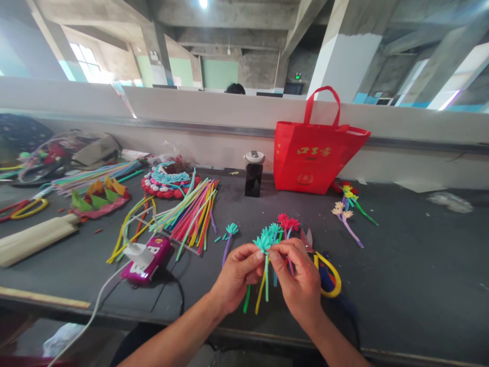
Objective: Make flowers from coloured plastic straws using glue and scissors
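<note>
My left hand (237, 275) and my right hand (298, 278) meet over the dark table, both pinched on a small bunch of pipe-cleaner flowers (267, 239). The bunch has teal heads on top, with green and yellow stems hanging down between my hands. Red flower heads (289, 222) show just behind it. A single teal flower with a purple stem (229, 235) lies on the table to the left. Yellow-handled scissors (324, 270) lie partly hidden behind my right hand.
A pile of coloured pipe cleaners (191, 214) lies left of centre. A pink device with a white plug (147, 257) sits near the front edge. A red tote bag (315, 148), a black container (253, 173), finished flowers (349, 209) and craft pieces (170, 181) stand farther back.
</note>
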`<move>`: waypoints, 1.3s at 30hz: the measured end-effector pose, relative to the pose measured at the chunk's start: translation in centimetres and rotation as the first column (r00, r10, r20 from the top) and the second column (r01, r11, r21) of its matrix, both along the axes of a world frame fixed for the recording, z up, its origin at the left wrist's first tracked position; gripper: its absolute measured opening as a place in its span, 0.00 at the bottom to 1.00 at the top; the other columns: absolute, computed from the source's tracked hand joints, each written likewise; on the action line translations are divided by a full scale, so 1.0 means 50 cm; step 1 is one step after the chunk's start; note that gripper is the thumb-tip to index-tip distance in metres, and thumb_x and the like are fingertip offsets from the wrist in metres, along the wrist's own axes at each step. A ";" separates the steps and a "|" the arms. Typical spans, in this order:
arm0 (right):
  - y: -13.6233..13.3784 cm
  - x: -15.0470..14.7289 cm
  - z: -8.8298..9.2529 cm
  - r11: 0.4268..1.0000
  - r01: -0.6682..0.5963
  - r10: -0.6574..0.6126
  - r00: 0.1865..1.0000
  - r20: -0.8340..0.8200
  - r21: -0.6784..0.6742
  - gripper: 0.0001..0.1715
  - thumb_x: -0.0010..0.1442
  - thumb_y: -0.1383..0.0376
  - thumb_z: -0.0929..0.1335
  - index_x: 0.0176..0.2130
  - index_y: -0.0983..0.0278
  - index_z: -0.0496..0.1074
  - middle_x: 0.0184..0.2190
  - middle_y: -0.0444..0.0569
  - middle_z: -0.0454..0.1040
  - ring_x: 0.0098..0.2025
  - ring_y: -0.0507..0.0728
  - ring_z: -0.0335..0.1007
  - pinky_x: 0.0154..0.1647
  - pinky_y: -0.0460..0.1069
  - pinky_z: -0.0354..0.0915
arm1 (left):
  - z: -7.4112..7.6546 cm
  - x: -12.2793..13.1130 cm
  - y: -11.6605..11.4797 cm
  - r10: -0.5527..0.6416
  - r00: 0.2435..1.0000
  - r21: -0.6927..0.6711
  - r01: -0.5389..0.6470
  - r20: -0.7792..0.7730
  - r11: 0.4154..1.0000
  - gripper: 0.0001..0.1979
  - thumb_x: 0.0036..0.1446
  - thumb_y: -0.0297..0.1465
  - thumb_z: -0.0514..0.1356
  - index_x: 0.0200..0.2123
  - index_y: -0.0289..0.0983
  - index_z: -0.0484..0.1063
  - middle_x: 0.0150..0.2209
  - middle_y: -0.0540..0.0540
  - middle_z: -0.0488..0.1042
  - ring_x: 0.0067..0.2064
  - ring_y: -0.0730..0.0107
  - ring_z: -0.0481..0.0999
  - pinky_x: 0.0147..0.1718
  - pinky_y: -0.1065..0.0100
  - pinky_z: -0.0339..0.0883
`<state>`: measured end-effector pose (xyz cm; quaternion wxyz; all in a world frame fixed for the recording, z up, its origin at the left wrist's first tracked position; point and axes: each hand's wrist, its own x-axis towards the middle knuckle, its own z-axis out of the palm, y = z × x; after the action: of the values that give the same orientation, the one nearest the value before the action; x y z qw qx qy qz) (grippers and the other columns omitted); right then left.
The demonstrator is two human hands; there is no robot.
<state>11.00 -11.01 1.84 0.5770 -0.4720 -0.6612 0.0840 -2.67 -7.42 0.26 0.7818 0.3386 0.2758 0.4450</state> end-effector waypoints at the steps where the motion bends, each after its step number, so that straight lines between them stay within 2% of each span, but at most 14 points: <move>1: 0.000 0.000 -0.001 1.000 0.001 -0.001 1.000 0.000 0.002 0.07 0.67 0.68 0.65 0.36 0.60 0.72 0.34 0.45 0.71 0.39 0.55 0.68 0.40 0.50 0.64 | 0.001 -0.001 0.001 0.005 1.000 0.002 -0.005 0.002 1.000 0.17 0.46 0.37 0.73 0.24 0.34 0.70 0.17 0.54 0.66 0.19 0.84 0.52 0.19 0.75 0.40; 7: 0.002 0.001 -0.002 0.999 0.015 -0.015 1.000 0.024 0.035 0.05 0.66 0.69 0.66 0.36 0.61 0.71 0.34 0.45 0.70 0.39 0.54 0.67 0.41 0.50 0.64 | -0.002 -0.003 0.000 -0.004 1.000 0.003 0.004 0.026 1.000 0.15 0.47 0.35 0.73 0.26 0.33 0.71 0.17 0.54 0.66 0.18 0.84 0.52 0.18 0.75 0.40; 14: 0.003 0.004 0.001 1.000 0.006 -0.006 1.000 0.008 0.002 0.08 0.67 0.68 0.65 0.34 0.61 0.69 0.32 0.44 0.69 0.37 0.54 0.67 0.40 0.50 0.63 | -0.003 -0.007 -0.002 -0.131 0.986 0.003 0.131 0.106 0.991 0.15 0.53 0.35 0.68 0.23 0.33 0.68 0.21 0.50 0.70 0.18 0.83 0.57 0.18 0.74 0.42; 19: 0.002 0.008 -0.002 0.998 0.047 -0.047 0.999 0.002 0.030 0.02 0.65 0.66 0.68 0.40 0.60 0.72 0.36 0.45 0.71 0.41 0.54 0.68 0.41 0.50 0.65 | -0.003 -0.005 0.001 -0.070 0.993 0.001 0.070 0.094 0.998 0.13 0.52 0.33 0.69 0.25 0.33 0.70 0.20 0.52 0.68 0.18 0.83 0.57 0.18 0.75 0.44; 24: -0.002 0.008 -0.002 0.991 0.077 -0.087 0.993 0.085 0.113 0.06 0.63 0.67 0.70 0.43 0.59 0.73 0.39 0.47 0.70 0.43 0.56 0.69 0.45 0.52 0.66 | -0.004 -0.003 0.002 -0.016 0.996 0.001 0.016 0.089 1.000 0.14 0.51 0.34 0.70 0.24 0.33 0.70 0.20 0.52 0.68 0.19 0.82 0.58 0.19 0.75 0.48; 29: -0.004 0.005 -0.003 0.973 0.101 -0.135 0.978 0.160 0.209 0.11 0.63 0.68 0.70 0.47 0.60 0.72 0.39 0.48 0.69 0.42 0.56 0.68 0.43 0.53 0.66 | -0.002 -0.002 0.000 0.029 0.997 -0.003 -0.029 0.077 1.000 0.13 0.50 0.34 0.71 0.24 0.33 0.72 0.21 0.52 0.70 0.20 0.82 0.59 0.19 0.75 0.50; 33: -0.003 0.002 -0.007 0.972 0.088 -0.132 0.972 0.193 0.220 0.09 0.63 0.68 0.70 0.45 0.60 0.73 0.37 0.48 0.68 0.40 0.56 0.67 0.42 0.53 0.66 | -0.003 0.000 -0.002 0.036 0.997 -0.010 -0.036 0.071 0.999 0.12 0.48 0.34 0.72 0.26 0.34 0.74 0.20 0.52 0.70 0.20 0.82 0.60 0.20 0.75 0.51; 39: 0.000 0.001 -0.005 0.983 0.075 -0.099 0.985 0.141 0.167 0.04 0.64 0.70 0.69 0.39 0.61 0.72 0.35 0.46 0.70 0.39 0.55 0.67 0.41 0.52 0.65 | -0.004 0.001 -0.006 0.010 0.999 0.014 -0.011 0.045 1.000 0.12 0.48 0.35 0.72 0.26 0.34 0.75 0.20 0.51 0.71 0.20 0.81 0.60 0.20 0.74 0.50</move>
<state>11.06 -11.01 1.61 0.5654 -0.4572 -0.6858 -0.0306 -2.60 -7.73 0.07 0.7831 0.3324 0.2566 0.4587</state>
